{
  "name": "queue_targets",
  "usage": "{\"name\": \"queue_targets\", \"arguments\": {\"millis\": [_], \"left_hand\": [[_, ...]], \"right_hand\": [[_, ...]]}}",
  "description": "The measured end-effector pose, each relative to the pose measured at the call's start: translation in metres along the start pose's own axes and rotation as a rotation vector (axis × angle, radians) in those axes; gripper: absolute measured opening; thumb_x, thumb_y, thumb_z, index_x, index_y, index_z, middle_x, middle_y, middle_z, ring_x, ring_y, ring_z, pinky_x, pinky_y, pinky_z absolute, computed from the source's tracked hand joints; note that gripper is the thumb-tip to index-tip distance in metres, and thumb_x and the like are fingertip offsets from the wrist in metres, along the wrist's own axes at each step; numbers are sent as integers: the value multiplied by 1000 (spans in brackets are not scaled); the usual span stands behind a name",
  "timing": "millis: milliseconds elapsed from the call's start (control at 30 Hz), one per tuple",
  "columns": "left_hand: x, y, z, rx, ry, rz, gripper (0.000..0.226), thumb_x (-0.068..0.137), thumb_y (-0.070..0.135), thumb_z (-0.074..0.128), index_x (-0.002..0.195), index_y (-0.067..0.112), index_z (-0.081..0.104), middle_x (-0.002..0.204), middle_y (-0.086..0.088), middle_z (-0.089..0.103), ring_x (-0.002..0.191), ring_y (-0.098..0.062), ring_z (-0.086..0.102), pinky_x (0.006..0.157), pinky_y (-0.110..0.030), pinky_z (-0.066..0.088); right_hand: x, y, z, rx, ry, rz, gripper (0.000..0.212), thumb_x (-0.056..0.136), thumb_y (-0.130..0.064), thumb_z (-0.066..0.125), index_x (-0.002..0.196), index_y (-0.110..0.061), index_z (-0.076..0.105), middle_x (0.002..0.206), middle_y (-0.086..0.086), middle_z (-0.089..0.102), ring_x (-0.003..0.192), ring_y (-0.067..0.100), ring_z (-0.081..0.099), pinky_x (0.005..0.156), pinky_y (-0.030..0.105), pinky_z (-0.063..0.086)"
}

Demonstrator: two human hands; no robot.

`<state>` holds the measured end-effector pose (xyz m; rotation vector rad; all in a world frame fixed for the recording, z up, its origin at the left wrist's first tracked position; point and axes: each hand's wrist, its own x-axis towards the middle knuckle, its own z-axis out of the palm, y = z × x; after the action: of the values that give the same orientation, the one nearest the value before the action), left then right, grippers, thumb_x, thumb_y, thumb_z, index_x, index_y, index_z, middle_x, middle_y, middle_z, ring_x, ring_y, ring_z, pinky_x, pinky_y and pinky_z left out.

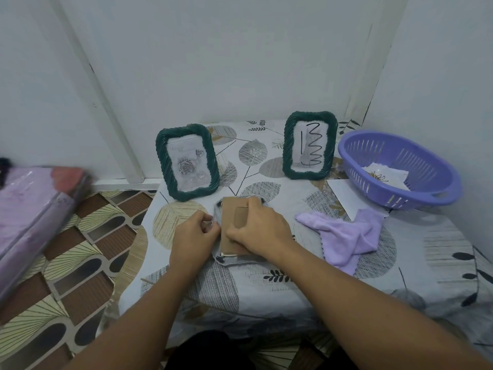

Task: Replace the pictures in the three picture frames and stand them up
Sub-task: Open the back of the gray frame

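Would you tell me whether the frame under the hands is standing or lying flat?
Lying flat, face down: the frame shows its brown backing on the table.

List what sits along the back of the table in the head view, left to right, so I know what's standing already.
Green frame with rose picture → green frame with black scribble picture → purple basket holding a paper.

- Soft, even, cool indoor light; its source is out of view.
- Shadows are faint, with no glare.
- Wide-angle bending curves the wall edges (101, 108).
- The purple bundle (32, 209) at the left edge is smeared by blur; the centre stays fairly sharp.
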<state>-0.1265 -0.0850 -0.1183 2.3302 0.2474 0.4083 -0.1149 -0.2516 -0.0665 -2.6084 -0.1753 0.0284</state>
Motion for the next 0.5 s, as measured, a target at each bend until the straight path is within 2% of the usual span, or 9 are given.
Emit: {"name": "queue_targets", "arguments": {"millis": [200, 367, 433, 500], "left_hand": [[-1, 2, -1, 3, -7, -3, 5, 89, 28, 70, 89, 24, 66, 64, 5, 63, 65, -9, 59, 62, -30, 45], [-2, 7, -6, -83, 23, 27, 9, 95, 31, 66, 103, 27, 65, 71, 5, 65, 70, -8, 60, 64, -28, 47], [-4, 8, -10, -158, 49, 68, 9, 99, 32, 62, 95, 26, 69, 74, 5, 66, 71, -9, 61, 65, -30, 48], [-3, 8, -14, -196, 28, 90, 24, 101, 36, 59, 87, 23, 73, 77, 5, 68, 76, -10, 61, 70, -35, 50]], "right_hand": [[2, -1, -1, 49, -12, 11, 64, 74, -61, 62, 120, -17, 50, 106, 4, 64, 96, 29, 64, 81, 40, 55], [1, 1, -1, 76, -6, 4, 57, 75, -60, 61, 113, -21, 44, 101, 3, 64, 91, 28, 64, 79, 41, 57], [1, 3, -4, 86, 7, -2, 53, 75, -61, 59, 107, -24, 40, 99, 2, 64, 88, 27, 65, 78, 42, 58], [2, 4, -6, 93, 14, -15, 50, 76, -62, 58, 105, -26, 38, 96, 0, 65, 84, 26, 65, 76, 42, 58]]}}
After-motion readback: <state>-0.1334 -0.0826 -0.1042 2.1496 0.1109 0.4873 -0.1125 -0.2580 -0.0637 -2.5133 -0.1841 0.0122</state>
